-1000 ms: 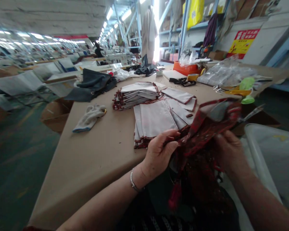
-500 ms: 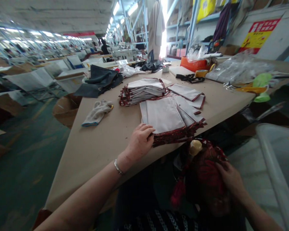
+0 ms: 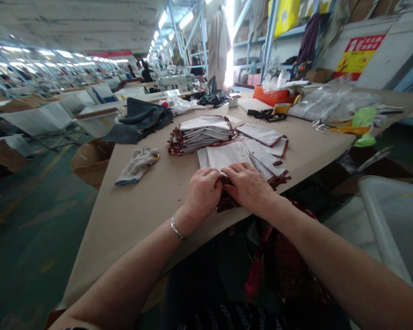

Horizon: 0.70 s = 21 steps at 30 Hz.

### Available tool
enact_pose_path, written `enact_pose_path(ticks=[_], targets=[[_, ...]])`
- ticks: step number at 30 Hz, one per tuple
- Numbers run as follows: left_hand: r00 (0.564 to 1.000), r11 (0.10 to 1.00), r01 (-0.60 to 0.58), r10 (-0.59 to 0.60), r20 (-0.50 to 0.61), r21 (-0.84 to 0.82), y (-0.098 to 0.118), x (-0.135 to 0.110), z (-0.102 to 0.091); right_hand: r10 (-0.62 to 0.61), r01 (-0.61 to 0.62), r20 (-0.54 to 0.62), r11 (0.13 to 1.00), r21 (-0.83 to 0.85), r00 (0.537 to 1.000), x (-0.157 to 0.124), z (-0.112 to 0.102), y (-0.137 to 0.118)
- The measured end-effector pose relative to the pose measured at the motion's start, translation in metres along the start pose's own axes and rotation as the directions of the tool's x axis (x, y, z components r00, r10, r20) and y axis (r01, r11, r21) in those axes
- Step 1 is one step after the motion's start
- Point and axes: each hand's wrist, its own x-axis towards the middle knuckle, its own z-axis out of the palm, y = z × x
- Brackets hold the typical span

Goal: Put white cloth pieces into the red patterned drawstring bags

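Both my hands rest on the near end of a stack of white fabric pieces with dark red patterned edging on the tan table. My left hand curls its fingers over the stack's near left corner. My right hand lies over the red edge beside it, fingers pressed down and gripping. A second, taller stack of the same pieces sits just behind, and a few loose pieces lie to its right. Red patterned fabric hangs in my lap below the table edge.
A grey work glove lies left of the stacks. Dark folded cloth sits farther back. An orange tray, tape roll, plastic bags and green items crowd the far right. A clear plastic bin stands at my right.
The red patterned piece went from both hands down to my lap. My left hand moved to the stack first; my right hand then left the lap and joined it on the stack's near edge.
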Motion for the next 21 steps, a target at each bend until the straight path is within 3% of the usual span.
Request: enact_pose_path(ticks=[4,8,11,14,16,21], targets=[[0.998,0.998,0.063,-0.063,0.003,0.031,-0.001,0.002,-0.005,0.086,-0.065,0.139,0.987,-0.148,0.987,0.025,0.023,0.015],[0.997,0.995,0.072,-0.074,0.019,0.065,-0.010,-0.006,-0.004,0.170,-0.143,0.160,0.976,-0.164,0.972,0.017,0.018,0.032],[0.995,0.996,0.088,-0.089,0.033,0.027,-0.013,-0.013,-0.002,0.084,-0.090,0.185,0.996,0.026,0.979,0.009,0.012,0.035],[0.994,0.992,0.106,-0.105,0.005,-0.062,-0.009,-0.014,-0.004,-0.012,-0.004,0.105,0.988,0.156,0.994,0.011,0.009,0.024],[0.993,0.988,0.116,-0.118,-0.016,-0.099,-0.005,-0.012,-0.006,-0.035,0.027,0.080,0.994,0.105,0.996,0.015,0.006,0.012],[0.991,0.987,0.125,-0.128,-0.030,-0.101,-0.005,-0.010,-0.012,-0.032,0.052,0.145,0.989,-0.137,0.989,0.024,0.004,-0.002]])
